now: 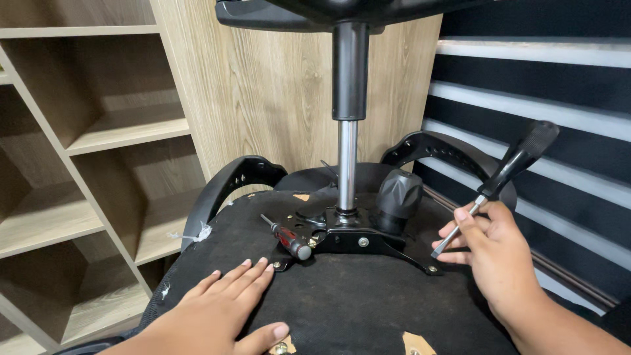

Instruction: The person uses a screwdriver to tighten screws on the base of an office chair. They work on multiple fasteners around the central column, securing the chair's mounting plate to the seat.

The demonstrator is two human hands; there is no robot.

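An office chair lies upside down, its black fabric seat underside (368, 302) facing me. My left hand (220, 306) rests flat on that fabric, fingers spread, holding nothing. My right hand (496, 253) grips a flat-blade screwdriver (506, 174) with a black handle, its tip near the right arm of the black metal mechanism plate (358, 240). A second screwdriver (289, 238) with a red and black handle lies on the plate's left side. The chrome and black gas-lift column (348, 131) rises from the plate. A black knob (398, 197) sits to the right of the column.
Two black armrest brackets (230, 187) (440, 148) curve up behind the seat. Wooden open shelves (98, 131) fill the left, a wood panel (276, 85) stands behind, and dark striped blinds (539, 79) run along the right. The chair's base (282, 13) hangs overhead.
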